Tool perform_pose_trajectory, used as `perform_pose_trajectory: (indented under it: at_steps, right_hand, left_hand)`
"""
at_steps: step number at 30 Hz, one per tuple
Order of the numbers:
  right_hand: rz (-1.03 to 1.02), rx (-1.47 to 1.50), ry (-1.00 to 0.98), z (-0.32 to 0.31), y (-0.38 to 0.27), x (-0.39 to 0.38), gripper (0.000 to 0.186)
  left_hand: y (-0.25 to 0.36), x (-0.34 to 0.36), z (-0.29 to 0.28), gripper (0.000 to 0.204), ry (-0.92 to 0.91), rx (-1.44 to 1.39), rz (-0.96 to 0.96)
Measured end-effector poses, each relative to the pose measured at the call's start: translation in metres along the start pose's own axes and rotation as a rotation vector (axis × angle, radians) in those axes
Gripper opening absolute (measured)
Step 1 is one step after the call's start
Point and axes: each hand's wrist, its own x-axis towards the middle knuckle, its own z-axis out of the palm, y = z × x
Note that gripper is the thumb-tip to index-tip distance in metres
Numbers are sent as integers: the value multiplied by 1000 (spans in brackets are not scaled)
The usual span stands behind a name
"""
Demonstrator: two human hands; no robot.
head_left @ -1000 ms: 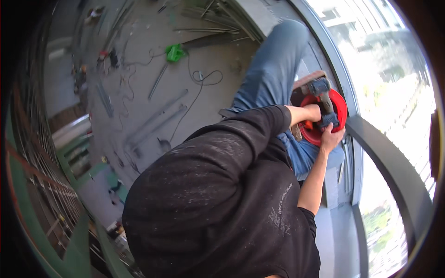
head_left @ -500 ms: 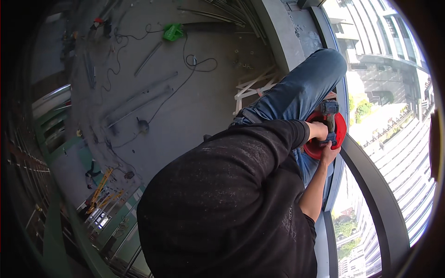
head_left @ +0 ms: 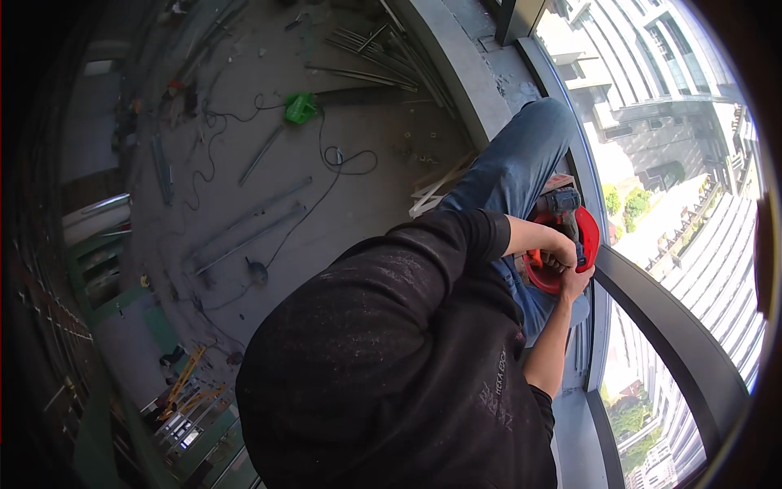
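A red round container rests by my bent jean-clad legs at the window ledge, with a blue-and-black cordless drill lying in it. My left hand reaches into the container beside the drill's handle, fingers curled; what they grip is too small to make out. Lower down, my right hand grips the container's near right rim, close to the drill's blue base. A small wooden piece with a pale top shows just behind the drill.
Window frame and glass run along my right, beside a concrete ledge. The floor holds metal profiles, cables, a green object and white strips. Yellow ladders stand at lower left.
My left hand has moved down along the drill, its fingers now curled lower in the container. My right hand stays on the rim, slightly lower. The whole view has shifted.
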Motion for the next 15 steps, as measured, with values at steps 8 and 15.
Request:
perform_pose_trajectory:
  at_steps: [8, 15]
  right_hand:
    - [-106, 60, 79, 28, 45, 8, 76]
    - [6, 52, 224, 25, 2, -6, 71]
  left_hand:
    - [58, -149, 14, 32, -159, -806, 213]
    - [19, -123, 49, 25, 51, -682, 26]
